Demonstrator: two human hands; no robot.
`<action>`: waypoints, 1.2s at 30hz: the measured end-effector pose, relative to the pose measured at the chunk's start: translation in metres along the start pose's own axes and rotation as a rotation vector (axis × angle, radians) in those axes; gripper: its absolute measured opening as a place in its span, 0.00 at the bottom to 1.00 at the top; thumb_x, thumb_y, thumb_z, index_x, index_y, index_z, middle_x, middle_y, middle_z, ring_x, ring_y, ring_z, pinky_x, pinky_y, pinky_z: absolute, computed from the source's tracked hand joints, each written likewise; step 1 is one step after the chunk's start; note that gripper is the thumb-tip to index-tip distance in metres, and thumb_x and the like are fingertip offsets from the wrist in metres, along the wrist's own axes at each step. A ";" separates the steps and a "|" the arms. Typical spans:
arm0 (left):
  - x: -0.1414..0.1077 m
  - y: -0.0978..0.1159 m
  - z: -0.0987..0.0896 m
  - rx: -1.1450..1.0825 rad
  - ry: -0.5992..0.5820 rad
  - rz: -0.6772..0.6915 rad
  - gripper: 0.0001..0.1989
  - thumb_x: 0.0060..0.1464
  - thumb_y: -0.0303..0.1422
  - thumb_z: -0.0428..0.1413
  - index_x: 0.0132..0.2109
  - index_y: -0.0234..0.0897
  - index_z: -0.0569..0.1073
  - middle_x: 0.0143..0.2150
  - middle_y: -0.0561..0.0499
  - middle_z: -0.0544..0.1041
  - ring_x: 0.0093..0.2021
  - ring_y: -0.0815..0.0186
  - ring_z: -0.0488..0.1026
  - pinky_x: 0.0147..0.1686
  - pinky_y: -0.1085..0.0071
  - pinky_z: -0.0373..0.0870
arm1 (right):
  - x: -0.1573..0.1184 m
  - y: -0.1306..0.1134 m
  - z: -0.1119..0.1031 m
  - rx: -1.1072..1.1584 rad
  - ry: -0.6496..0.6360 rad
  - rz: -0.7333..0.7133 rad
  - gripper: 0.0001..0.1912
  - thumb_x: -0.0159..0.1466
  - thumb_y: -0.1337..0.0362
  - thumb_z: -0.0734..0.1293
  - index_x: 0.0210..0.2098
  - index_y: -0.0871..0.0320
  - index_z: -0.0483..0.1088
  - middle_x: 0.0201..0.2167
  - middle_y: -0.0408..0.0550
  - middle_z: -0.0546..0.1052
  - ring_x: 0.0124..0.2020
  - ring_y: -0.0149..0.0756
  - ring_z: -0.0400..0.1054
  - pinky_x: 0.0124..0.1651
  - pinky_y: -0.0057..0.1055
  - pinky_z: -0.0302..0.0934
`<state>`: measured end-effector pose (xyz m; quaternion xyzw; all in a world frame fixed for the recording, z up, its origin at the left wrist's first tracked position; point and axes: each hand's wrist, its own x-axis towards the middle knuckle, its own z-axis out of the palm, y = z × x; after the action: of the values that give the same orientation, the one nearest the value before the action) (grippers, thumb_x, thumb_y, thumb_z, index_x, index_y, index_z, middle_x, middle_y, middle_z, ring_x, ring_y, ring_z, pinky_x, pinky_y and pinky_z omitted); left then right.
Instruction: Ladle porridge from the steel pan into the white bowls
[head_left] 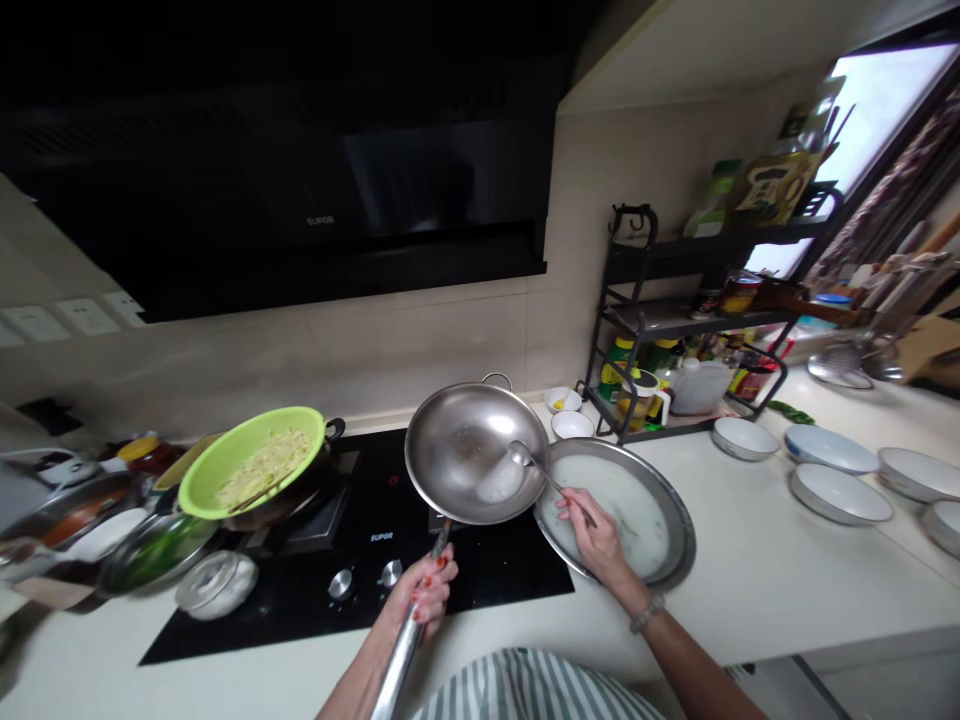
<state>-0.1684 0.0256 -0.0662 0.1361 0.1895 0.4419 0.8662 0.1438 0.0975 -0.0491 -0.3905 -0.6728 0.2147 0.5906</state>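
My left hand (pixel 426 592) is wrapped round the long metal handle of a steel wok (pixel 457 440). The wok is over the right part of the cooktop, and a small patch of whitish liquid (pixel 501 482) lies at its lower right. In my right hand (pixel 592 535) is a small metal ladle (pixel 520 453), its round bowl inside the wok. Beneath that hand stands a wide metal basin (pixel 686 535) of milky liquid with some green bits in it. The wok's right rim overlaps the basin's left edge in view.
A green colander (pixel 191 495) of pale shredded food and chopsticks rests on a pot at the left. Near it are a glass jar (pixel 217 585) and a pan of greens (pixel 154 550). Several bowls (pixel 840 490) and a seasoning rack (pixel 637 320) stand right. A range hood (pixel 300 200) hangs above.
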 end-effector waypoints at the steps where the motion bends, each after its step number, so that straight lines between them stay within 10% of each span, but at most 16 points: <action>1: 0.000 -0.001 0.001 -0.002 0.002 0.009 0.13 0.53 0.29 0.62 0.39 0.37 0.64 0.23 0.63 0.52 0.12 0.85 0.43 0.08 0.87 0.38 | 0.002 -0.003 -0.001 0.003 0.004 -0.004 0.11 0.71 0.62 0.59 0.45 0.56 0.73 0.34 0.48 0.77 0.31 0.35 0.74 0.33 0.31 0.74; 12: -0.021 -0.002 0.023 -0.121 0.068 -0.012 0.10 0.55 0.26 0.60 0.42 0.35 0.67 0.25 0.62 0.58 0.14 0.84 0.55 0.09 0.88 0.47 | 0.008 -0.013 -0.010 0.007 -0.002 0.022 0.12 0.70 0.61 0.60 0.44 0.56 0.73 0.35 0.50 0.77 0.32 0.35 0.75 0.34 0.32 0.74; 36: -0.035 0.008 0.059 0.154 0.008 0.027 0.04 0.58 0.29 0.57 0.40 0.38 0.69 0.25 0.60 0.57 0.15 0.82 0.48 0.12 0.86 0.56 | 0.005 -0.039 -0.013 0.086 0.002 0.122 0.13 0.68 0.56 0.62 0.42 0.56 0.74 0.32 0.50 0.78 0.30 0.37 0.75 0.33 0.34 0.74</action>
<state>-0.1670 -0.0025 -0.0032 0.2031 0.2243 0.4381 0.8465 0.1462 0.0757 -0.0142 -0.4051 -0.6374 0.2788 0.5932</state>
